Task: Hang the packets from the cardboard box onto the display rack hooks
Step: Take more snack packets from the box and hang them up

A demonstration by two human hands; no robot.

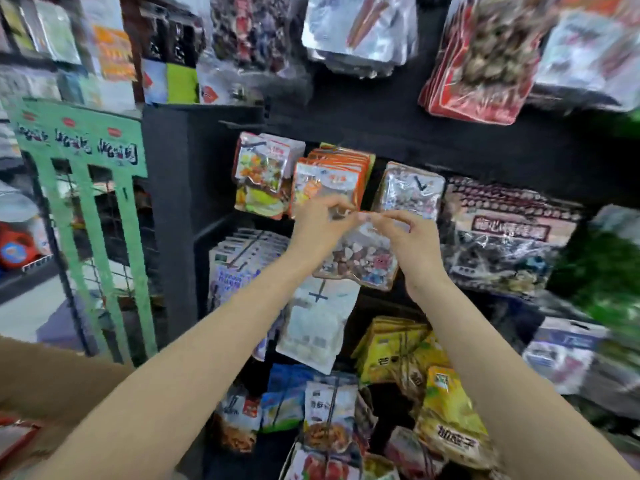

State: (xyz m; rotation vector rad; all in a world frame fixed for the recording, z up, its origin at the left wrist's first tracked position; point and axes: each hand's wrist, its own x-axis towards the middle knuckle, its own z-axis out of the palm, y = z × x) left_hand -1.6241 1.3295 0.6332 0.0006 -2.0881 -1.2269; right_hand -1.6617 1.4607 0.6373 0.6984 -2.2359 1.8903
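- Left hand [320, 223] pinches the top edge of a clear packet [360, 261] of mixed red and white pieces; grip closed on the left part of that edge.
- Right hand [412, 237] pinches the same top edge from the right, fingers curled; grip closed on the packet.
- Fingertips of both hands nearly meet at the top middle; packet body hangs below and between the two palms.
- Packet is held up in front of the black display rack [398, 133], just below a hanging row: orange packets [332, 174] to the left, a silvery packet [412, 188] to the right.
- A white packet [318, 327] hangs directly beneath the held one.
- Cardboard box [52, 382] lies at lower left, under the left forearm.
- Hook for this packet: cannot tell.
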